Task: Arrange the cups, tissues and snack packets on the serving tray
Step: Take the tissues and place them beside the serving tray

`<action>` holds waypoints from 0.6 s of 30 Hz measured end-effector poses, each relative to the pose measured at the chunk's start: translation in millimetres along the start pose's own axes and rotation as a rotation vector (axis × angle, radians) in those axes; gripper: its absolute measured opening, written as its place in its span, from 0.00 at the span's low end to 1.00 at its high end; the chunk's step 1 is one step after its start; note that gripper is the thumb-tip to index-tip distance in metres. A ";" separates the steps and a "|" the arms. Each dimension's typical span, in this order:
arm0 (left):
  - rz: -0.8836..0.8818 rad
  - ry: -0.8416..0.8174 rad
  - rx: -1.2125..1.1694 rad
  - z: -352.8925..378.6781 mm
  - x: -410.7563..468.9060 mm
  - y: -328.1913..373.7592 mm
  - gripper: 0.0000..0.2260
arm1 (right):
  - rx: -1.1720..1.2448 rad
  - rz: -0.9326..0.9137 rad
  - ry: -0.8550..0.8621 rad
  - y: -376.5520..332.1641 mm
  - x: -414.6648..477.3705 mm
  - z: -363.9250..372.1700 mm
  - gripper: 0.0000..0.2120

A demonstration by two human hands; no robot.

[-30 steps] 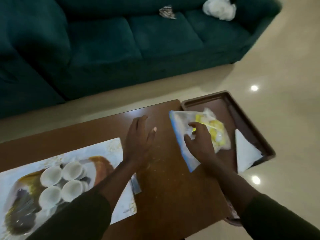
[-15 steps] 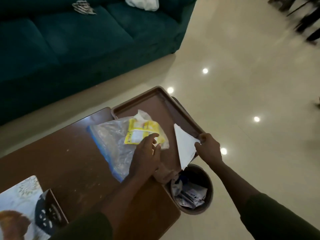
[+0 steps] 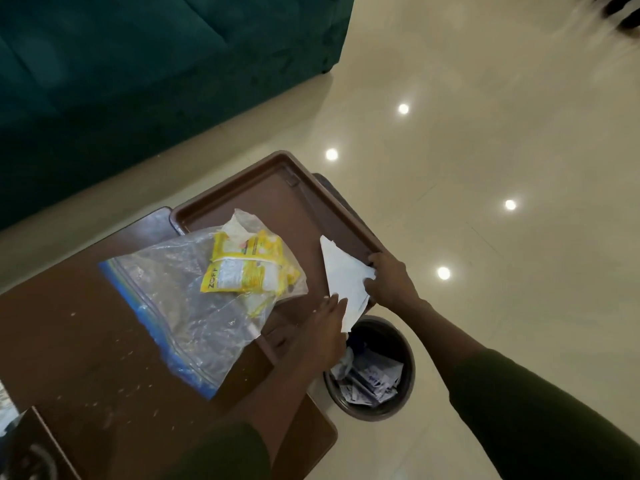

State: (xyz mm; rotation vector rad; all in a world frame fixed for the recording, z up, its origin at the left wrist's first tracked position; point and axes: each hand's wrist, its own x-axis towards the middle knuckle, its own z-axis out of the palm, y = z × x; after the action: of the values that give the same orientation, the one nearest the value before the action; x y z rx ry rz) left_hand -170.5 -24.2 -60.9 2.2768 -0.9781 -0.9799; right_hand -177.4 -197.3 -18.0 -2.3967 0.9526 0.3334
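Observation:
A brown serving tray (image 3: 273, 199) sits at the right end of the wooden table (image 3: 86, 327), overhanging its edge. A clear zip bag (image 3: 180, 306) holding yellow tissue packets (image 3: 246, 268) lies half on the tray, half on the table. A white folded tissue (image 3: 343, 282) lies at the tray's near right corner. My right hand (image 3: 389, 284) pinches the tissue's right edge beside the tray rim. My left hand (image 3: 320, 330) rests flat by the tissue's lower edge, fingertips touching it. No cups are in view.
A round dark waste bin (image 3: 372, 368) with paper scraps stands on the floor just below the tray's corner. A green sofa (image 3: 138, 64) fills the far left. A printed mat's corner (image 3: 7, 403) and a dark box (image 3: 31, 448) show at the bottom left.
My left hand left the plastic bag and moved right to the tissue's lower edge. My right hand stays at the tissue by the tray rim. The view has shifted right and closer.

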 end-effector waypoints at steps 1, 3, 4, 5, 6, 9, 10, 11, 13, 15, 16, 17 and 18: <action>-0.001 -0.007 0.060 2.0 3.0 -0.2 0.29 | -0.045 -0.009 -0.013 -0.2 3.6 3.0 0.20; -0.011 -0.015 0.168 3.3 6.5 -1.0 0.28 | -0.119 0.000 -0.042 -0.5 9.5 7.6 0.20; -0.023 -0.029 0.200 3.2 7.2 -2.2 0.28 | -0.146 0.010 -0.053 -1.4 12.4 9.8 0.21; -0.035 -0.049 0.227 3.3 7.5 -3.4 0.27 | -0.173 0.017 -0.064 -2.6 15.0 11.4 0.22; -0.041 -0.069 0.260 3.0 7.3 -4.6 0.27 | -0.199 0.025 -0.076 -4.4 17.2 12.7 0.23; -0.026 -0.111 0.347 3.3 5.3 -5.4 0.27 | -0.236 0.066 -0.112 -9.2 20.5 16.9 0.27; -0.020 -0.110 0.367 3.4 4.4 -4.4 0.28 | -0.236 0.074 -0.115 -9.9 21.2 18.0 0.28; -0.014 -0.103 0.387 3.4 3.4 -3.5 0.28 | -0.234 0.078 -0.113 -10.1 22.0 19.1 0.29; -0.004 -0.098 0.425 4.2 1.8 -2.5 0.28 | -0.245 0.073 -0.131 -9.9 22.4 21.1 0.34; 0.000 -0.105 0.455 5.2 0.3 -1.8 0.28 | -0.282 0.058 -0.161 -9.7 22.2 23.0 0.37; -0.005 -0.108 0.461 5.5 -0.5 -1.7 0.29 | -0.297 0.049 -0.174 -9.1 22.6 24.4 0.36; -0.012 -0.111 0.462 5.9 -1.5 -1.6 0.29 | -0.305 0.042 -0.184 -8.9 23.4 26.2 0.34; -0.017 -0.113 0.460 6.1 -2.2 -1.1 0.30 | -0.310 0.035 -0.194 -8.7 24.3 27.1 0.31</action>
State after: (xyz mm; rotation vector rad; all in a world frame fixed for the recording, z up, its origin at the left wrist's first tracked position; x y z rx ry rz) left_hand -175.8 -22.7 -64.6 2.6216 -1.3494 -0.9774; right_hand -154.6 -190.5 -47.0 -2.5637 0.9092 0.7619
